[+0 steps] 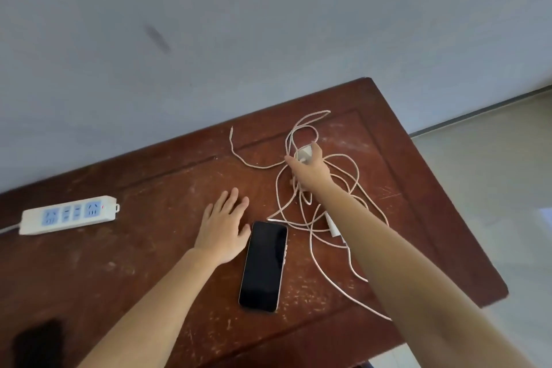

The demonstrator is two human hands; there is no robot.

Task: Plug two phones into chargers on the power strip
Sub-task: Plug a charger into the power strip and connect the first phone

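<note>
The step in hand looks like the very first one: fetching a charger out of the tangle, with nothing yet plugged in. The right hand [309, 169] reaches to the centre right of the frame and closes its grip around a small white charger plug block [304, 155], thumb on one side and fingers curled over the other, so the grip is narrow and appears to be clamped on the block. The block sits in the middle of a loose tangle of pale pinkish-white charging cable [348, 188], whose loops spread over the right half of the worn reddish-brown wooden surface [149, 263]. A second white plug block [332, 225] shows partly from under the right forearm, lower in the tangle.

The left hand [225, 227] lies flat and spread on the surface in the middle of the frame, grip fully open and holding nothing, just beside the top left corner of a black-screened phone with a pale edge [264, 266], which lies face up. A dark blurred shape at the lower left corner may be the second phone; I cannot tell.

The white power strip with blue sockets [70, 214] lies at the left edge, well apart from the chargers. The next move probably calls for lifting the block free without dragging the whole tangle, then carrying it leftwards to a socket.
</note>
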